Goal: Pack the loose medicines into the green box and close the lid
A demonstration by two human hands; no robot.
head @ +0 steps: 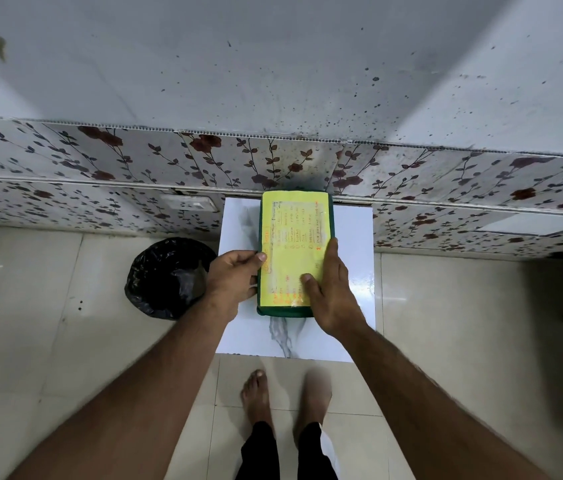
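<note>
Floral wall tiles behind a small white marble-look worktop point(349, 258), where the green box with its yellow handwritten lid point(294, 244) sits shut; left hand point(235, 277) grips its left edge, right hand point(330, 292) lies flat on the lid

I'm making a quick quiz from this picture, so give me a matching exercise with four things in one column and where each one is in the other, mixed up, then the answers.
Things:
1. green box
2. left hand
3. right hand
4. black bin bag

Places:
A. flat on the yellow label, near side of the lid
B. on the floor, left of the white table
C. on the white table, near the wall
D. gripping the box's left edge

Pairs: 1-C, 2-D, 3-A, 4-B
</note>
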